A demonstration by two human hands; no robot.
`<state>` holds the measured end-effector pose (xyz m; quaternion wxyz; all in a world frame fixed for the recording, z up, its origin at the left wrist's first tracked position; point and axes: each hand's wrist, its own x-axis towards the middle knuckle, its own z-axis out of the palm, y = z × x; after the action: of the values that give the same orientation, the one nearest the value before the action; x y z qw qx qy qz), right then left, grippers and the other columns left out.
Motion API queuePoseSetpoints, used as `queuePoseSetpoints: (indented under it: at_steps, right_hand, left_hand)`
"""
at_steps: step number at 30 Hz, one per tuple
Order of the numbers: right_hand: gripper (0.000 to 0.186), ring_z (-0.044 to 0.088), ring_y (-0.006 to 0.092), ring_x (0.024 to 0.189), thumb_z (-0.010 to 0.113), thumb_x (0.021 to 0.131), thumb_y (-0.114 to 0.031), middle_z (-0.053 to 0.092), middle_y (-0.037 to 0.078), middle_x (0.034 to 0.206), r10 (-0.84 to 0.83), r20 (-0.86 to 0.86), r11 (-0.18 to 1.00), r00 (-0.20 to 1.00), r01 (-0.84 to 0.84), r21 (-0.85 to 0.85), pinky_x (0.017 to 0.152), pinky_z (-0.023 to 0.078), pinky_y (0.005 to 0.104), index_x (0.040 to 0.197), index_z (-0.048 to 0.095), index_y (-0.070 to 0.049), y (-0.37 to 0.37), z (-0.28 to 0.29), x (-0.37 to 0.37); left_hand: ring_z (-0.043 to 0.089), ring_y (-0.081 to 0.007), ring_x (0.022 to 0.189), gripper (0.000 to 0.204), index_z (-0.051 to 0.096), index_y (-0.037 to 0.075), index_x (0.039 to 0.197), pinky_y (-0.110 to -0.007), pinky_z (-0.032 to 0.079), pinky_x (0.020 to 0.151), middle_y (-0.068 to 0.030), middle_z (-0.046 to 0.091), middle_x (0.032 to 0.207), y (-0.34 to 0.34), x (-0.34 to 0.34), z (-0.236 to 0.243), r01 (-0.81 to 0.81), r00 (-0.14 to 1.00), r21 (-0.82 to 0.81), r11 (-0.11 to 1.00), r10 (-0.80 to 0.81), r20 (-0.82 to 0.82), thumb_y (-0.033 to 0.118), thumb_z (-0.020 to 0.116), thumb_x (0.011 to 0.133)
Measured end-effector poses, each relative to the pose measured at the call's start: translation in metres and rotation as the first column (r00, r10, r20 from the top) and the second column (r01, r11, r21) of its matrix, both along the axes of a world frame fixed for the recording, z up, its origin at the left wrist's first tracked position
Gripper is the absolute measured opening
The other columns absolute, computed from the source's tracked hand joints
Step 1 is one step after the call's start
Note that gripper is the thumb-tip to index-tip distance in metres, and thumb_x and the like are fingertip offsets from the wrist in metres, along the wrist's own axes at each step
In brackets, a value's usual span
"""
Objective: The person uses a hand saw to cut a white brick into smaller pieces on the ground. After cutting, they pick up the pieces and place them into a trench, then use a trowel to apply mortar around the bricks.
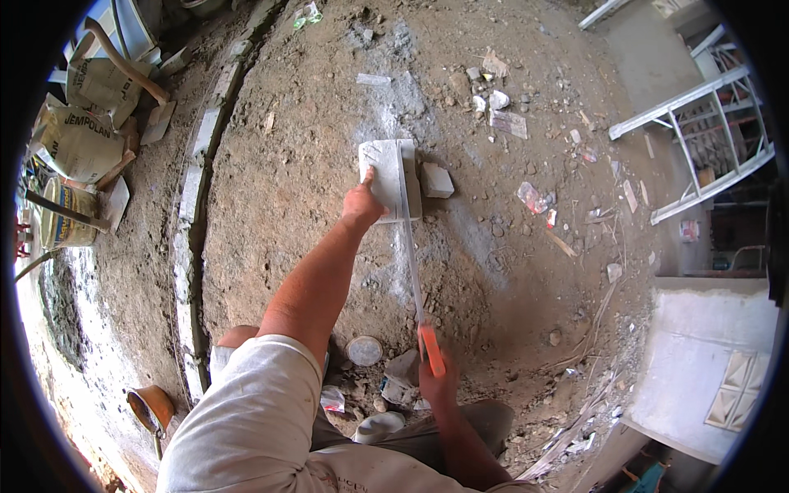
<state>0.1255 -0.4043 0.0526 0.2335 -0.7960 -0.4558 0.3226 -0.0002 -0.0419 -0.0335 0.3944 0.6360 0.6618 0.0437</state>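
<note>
A white lightweight block (380, 156) lies on the dirt, with a smaller pale piece (437, 179) against its right side. My left hand (362, 203) grips the block near its lower left, index finger extended along the top and thumb toward the blade. My right hand (438, 380), lower down, is closed on the orange handle of a hand saw (431, 349). The saw's long blade reaches up across the block, right of my left hand, along its length.
At left are a concrete strip (191, 189), sacks (82, 152), a bucket (70, 230) and a trowel-like orange container (150, 407). Metal frames (707, 144) stand at upper right, a pale wall (699, 353) at lower right. Rubble and litter (534, 197) dot the dirt.
</note>
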Motion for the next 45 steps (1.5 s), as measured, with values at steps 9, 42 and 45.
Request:
queuePoseSetpoints:
  at_steps: [9,42,45]
  right_hand:
    - [0.034,0.065,0.0355,0.081,0.059,0.085,-0.003,0.063,0.018,0.086,0.015,0.047,0.988,0.999,-0.022,0.152,0.067,0.050,0.0439,0.119,0.062,-0.006,0.071,-0.028,-0.009]
    - [0.026,0.062,0.0372,0.072,0.061,0.083,-0.005,0.059,0.018,0.079,0.026,0.011,0.996,1.000,-0.027,0.088,0.063,0.048,0.0448,0.109,0.062,-0.003,0.020,-0.010,-0.007]
    - [0.020,0.062,0.0378,0.074,0.061,0.083,-0.007,0.059,0.019,0.078,-0.038,-0.081,0.978,0.996,0.054,0.200,0.065,0.048,0.0447,0.102,0.061,-0.002,0.134,-0.015,0.000]
  left_hand:
    - [0.064,-0.0326,0.111,0.112,0.013,0.022,0.157,-0.038,0.051,0.096,-0.0189,0.066,0.118,0.002,-0.007,-0.003,0.021,0.998,-0.033,0.999,-0.023,-0.056,0.024,0.085,0.072]
    - [0.063,-0.0323,0.113,0.112,0.015,0.023,0.157,-0.037,0.051,0.096,-0.0186,0.066,0.118,0.002,-0.007,-0.008,0.010,1.000,0.018,1.000,-0.009,-0.021,0.023,0.086,0.070]
    - [0.063,-0.0321,0.114,0.112,0.016,0.024,0.157,-0.037,0.050,0.097,-0.0190,0.066,0.119,0.003,0.008,0.004,0.019,1.000,-0.015,1.000,-0.019,-0.012,0.023,0.086,0.070]
